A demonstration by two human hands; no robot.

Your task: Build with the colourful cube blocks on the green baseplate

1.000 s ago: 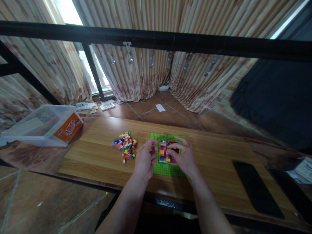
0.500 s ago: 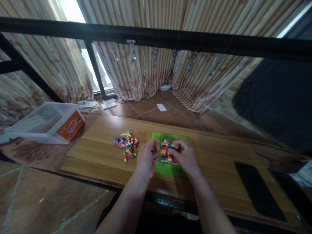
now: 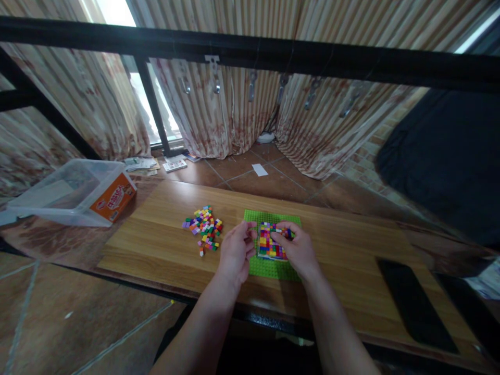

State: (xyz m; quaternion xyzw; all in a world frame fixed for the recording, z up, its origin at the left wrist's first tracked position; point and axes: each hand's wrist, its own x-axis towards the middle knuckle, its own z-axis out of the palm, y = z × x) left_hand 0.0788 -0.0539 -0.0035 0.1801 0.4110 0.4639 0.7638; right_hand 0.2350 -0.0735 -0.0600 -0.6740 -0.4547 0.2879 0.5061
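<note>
A green studded baseplate (image 3: 269,268) lies on the wooden table, bearing a square mosaic of small coloured toy bricks (image 3: 267,243) in many colours. My right hand (image 3: 299,247) reaches over the mosaic's right side. Its thumb and index finger are bent together on the upper right bricks; anything pinched between them is too small and covered to make out. Along the mosaic's left edge is my left hand (image 3: 236,250), fingers loosely curved and apart, with nothing visible in them. To its left lies a heap of loose toy bricks (image 3: 205,224).
A clear plastic box (image 3: 70,208) with an orange label stands beyond the table's left end. A black flat panel (image 3: 414,304) lies at the table's right (image 3: 347,250). Ahead runs a black metal bar (image 3: 250,49) with hooks, curtains (image 3: 234,114) behind it.
The view has shifted slightly. My right thumb has moved a little up and right over the mosaic. My left hand stays almost where it was.
</note>
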